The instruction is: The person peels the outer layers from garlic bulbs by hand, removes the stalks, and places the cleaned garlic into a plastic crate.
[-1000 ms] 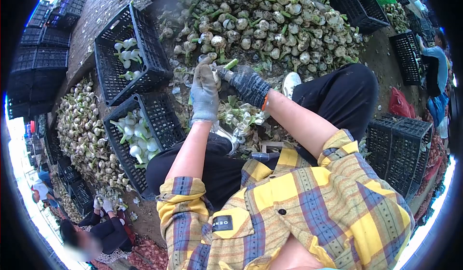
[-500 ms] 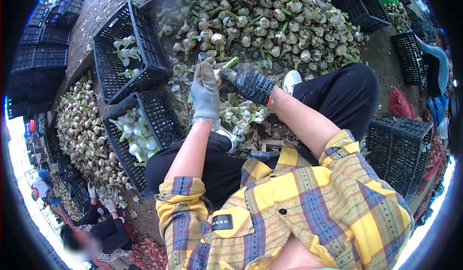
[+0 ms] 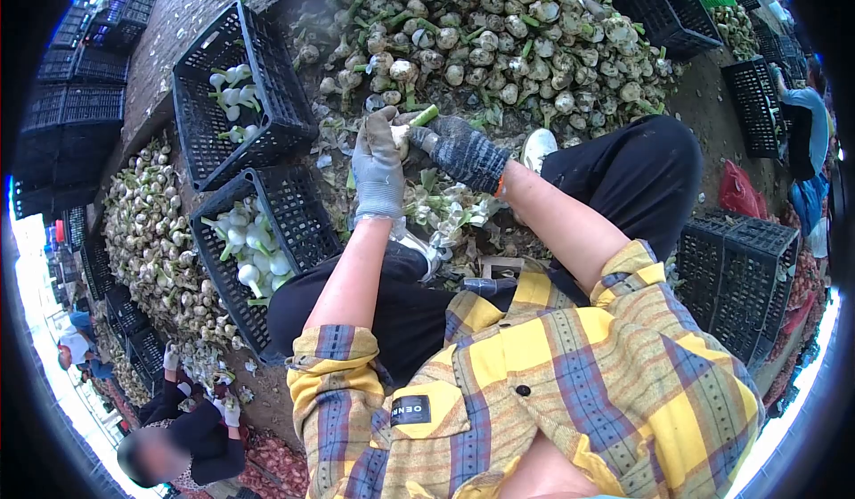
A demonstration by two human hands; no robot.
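Note:
Between my two gloved hands is a garlic bulb with a short green stem pointing up to the right. My left hand, in a pale grey glove, has its fingers wrapped round the bulb. My right hand, in a dark knitted glove, is closed at the bulb's right side below the stem; whether it also holds a tool is hidden. Beyond them lies a large heap of untrimmed garlic. Peeled white bulbs lie in a near black crate and a far black crate at the left.
Peelings litter the ground between my legs. Another garlic heap lies left of the crates. Black crates stand at the right beside a red bag. One person sits at lower left; another is at far right.
My hands have barely shifted around the bulb. The person at lower left has moved their head and arms, and the person at far right has moved an arm slightly.

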